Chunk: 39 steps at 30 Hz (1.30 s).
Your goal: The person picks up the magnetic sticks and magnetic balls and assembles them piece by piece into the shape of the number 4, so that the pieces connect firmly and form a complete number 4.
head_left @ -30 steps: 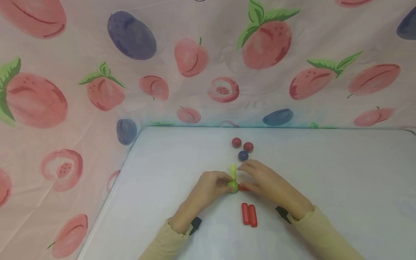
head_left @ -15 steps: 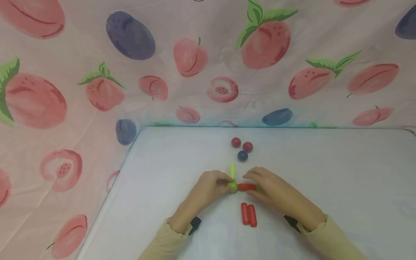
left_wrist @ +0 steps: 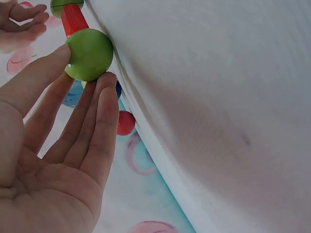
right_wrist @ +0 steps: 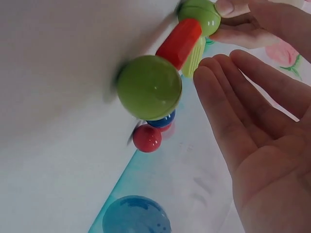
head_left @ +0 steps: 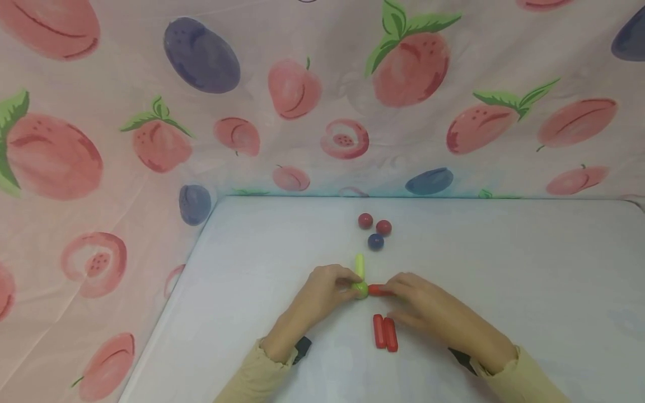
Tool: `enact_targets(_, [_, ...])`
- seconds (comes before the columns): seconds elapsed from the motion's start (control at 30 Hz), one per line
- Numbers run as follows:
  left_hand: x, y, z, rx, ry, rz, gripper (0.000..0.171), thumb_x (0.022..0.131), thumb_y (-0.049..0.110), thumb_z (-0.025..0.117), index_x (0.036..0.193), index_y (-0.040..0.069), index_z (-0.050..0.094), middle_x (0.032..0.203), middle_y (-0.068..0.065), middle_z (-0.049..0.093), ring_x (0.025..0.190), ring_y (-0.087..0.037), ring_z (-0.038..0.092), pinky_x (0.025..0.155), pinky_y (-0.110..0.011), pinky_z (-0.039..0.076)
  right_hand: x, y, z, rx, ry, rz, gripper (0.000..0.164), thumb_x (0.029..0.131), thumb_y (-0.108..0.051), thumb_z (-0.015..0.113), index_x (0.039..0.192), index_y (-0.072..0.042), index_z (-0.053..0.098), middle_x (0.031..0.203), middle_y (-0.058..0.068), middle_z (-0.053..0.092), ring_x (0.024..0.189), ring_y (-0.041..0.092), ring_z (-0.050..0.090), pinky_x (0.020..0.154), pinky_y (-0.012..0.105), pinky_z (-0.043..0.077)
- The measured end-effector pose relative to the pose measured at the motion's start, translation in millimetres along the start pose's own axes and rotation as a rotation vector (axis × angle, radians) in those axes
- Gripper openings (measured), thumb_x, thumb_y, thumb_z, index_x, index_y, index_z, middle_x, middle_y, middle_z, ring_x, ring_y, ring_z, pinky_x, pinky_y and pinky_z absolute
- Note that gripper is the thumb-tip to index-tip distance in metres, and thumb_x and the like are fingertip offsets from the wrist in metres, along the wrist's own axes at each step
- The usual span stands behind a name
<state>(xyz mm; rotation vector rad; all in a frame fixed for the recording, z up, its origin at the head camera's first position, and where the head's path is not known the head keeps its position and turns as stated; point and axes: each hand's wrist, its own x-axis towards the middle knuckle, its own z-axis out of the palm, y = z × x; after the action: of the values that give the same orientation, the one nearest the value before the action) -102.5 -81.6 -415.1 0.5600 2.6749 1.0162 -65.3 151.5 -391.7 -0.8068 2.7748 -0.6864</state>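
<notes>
My left hand (head_left: pixel 325 294) pinches a green ball (left_wrist: pixel 90 54) between thumb and fingers on the table. A red stick (right_wrist: pixel 179 43) joins this ball to a second green ball (right_wrist: pixel 149 87), which the right hand covers in the head view. From the pinched ball a yellow-green stick (head_left: pixel 359 266) points toward the back. Beside the second ball, my right hand (head_left: pixel 428 308) has its fingers extended and holds nothing; the right wrist view shows a gap between fingertips and ball. Two loose red sticks (head_left: pixel 385 333) lie side by side just left of its thumb.
Behind the joined pieces are a blue ball (head_left: pixel 375 242) and two red balls, one red ball (head_left: pixel 365 220) farthest back. The white table (head_left: pixel 529 268) meets a fruit-patterned cloth (head_left: pixel 312 112) at the back and left.
My right hand has slid right along the red stick, letting go of it, and come slightly nearer the front with thumb and fingers spread. My left hand keeps its pinch in place.
</notes>
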Motion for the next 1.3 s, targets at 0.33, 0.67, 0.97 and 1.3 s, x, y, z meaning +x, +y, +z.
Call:
enact_targets(0.33, [0.9, -0.7, 1.4, -0.007, -0.009, -0.026, 0.027, 0.085, 0.023, 0.079, 0.111, 0.019, 0.076, 0.107, 0.006, 0.073, 0.106, -0.013, 0.066, 0.095, -0.034, 0.054, -7.0, -0.6, 7.3, 0.02, -0.07, 0.005, 0.042, 0.082, -0.034, 0.081, 0.117, -0.014, 0.068, 0.11, -0.004, 0.062, 0.099, 0.01, 0.058, 0.088, 0.035, 0.057])
enact_targets(0.67, [0.6, 0.2, 0.5, -0.027, -0.007, -0.029, 0.027, 0.086, 0.025, 0.078, 0.112, 0.018, 0.076, 0.108, 0.005, 0.073, 0.105, -0.013, 0.066, 0.094, -0.032, 0.054, -14.8, 5.1, 13.6, 0.014, -0.088, -0.049, 0.042, 0.08, -0.04, 0.082, 0.114, -0.018, 0.07, 0.111, -0.009, 0.063, 0.101, 0.01, 0.059, 0.09, 0.036, 0.056])
enact_targets(0.97, [1.8, -0.2, 0.8, -0.037, -0.011, -0.034, 0.027, 0.086, 0.026, 0.078, 0.112, 0.018, 0.076, 0.107, 0.006, 0.073, 0.105, -0.013, 0.065, 0.094, -0.032, 0.054, -16.5, 7.6, 18.9, 0.019, -0.118, -0.07, 0.045, 0.077, -0.041, 0.083, 0.113, -0.018, 0.07, 0.109, -0.014, 0.062, 0.1, 0.006, 0.058, 0.092, 0.039, 0.055])
enact_targets(1.3, [1.6, 0.0, 0.8, -0.032, -0.005, -0.035, 0.026, 0.086, 0.024, 0.078, 0.111, 0.018, 0.076, 0.106, 0.005, 0.073, 0.103, -0.012, 0.066, 0.092, -0.032, 0.054, -15.9, 6.9, 20.7, 0.008, -0.108, -0.08, 0.042, 0.077, -0.037, 0.084, 0.111, -0.017, 0.07, 0.108, -0.013, 0.062, 0.098, 0.006, 0.058, 0.09, 0.037, 0.056])
